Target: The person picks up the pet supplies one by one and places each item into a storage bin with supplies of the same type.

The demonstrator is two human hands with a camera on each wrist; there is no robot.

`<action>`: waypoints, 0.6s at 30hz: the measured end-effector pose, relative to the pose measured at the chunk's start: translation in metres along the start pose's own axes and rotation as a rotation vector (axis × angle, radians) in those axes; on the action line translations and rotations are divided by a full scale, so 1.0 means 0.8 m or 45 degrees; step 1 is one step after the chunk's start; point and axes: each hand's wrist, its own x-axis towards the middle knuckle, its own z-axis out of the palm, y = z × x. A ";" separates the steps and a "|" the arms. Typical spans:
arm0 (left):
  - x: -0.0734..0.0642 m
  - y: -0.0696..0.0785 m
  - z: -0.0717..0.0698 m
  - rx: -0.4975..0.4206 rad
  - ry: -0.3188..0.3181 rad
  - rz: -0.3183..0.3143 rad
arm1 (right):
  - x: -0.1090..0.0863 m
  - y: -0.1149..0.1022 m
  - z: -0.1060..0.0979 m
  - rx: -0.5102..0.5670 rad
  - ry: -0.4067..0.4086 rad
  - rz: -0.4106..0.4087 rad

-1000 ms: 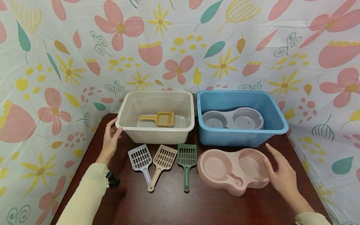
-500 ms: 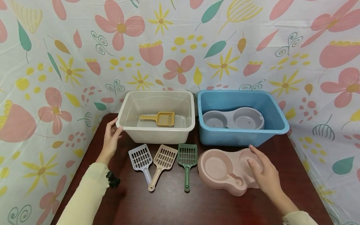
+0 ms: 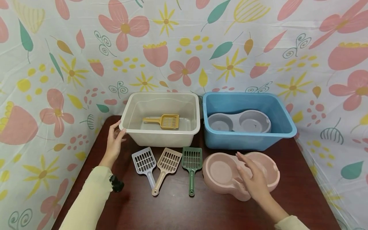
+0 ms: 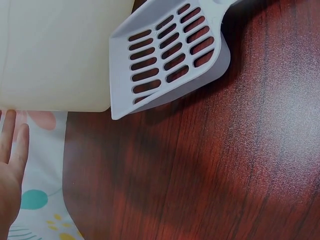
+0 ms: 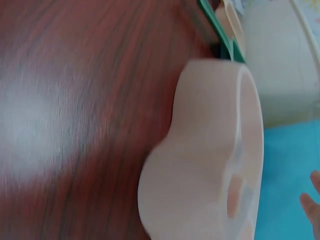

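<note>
My left hand is at the front left corner of the cream litter box, fingertips right at the rim. In the left wrist view its fingers look straight beside the box wall. Over the middle of the pink double pet bowl is my right hand, fingers extended, holding nothing and hiding part of the bowl. In the right wrist view the bowl shows from the side. A yellow litter scoop lies inside the cream box.
Grey-lilac, beige and green litter scoops lie before the cream box; the first two handles meet. A blue litter box at the back right contains a grey double bowl. Flowered cloth hangs behind the dark table.
My right hand has moved left, from the pink bowl's right end to over its middle. My left hand has stayed at the cream box's corner.
</note>
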 end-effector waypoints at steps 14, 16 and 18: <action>0.009 -0.023 0.005 -0.055 0.075 0.014 | -0.014 -0.030 0.058 0.273 -0.044 0.109; 0.008 -0.020 0.007 -0.093 0.094 -0.002 | -0.016 -0.034 0.066 0.283 -0.066 0.101; 0.006 -0.014 0.010 -0.120 0.102 -0.015 | -0.020 -0.036 0.072 0.295 -0.081 0.089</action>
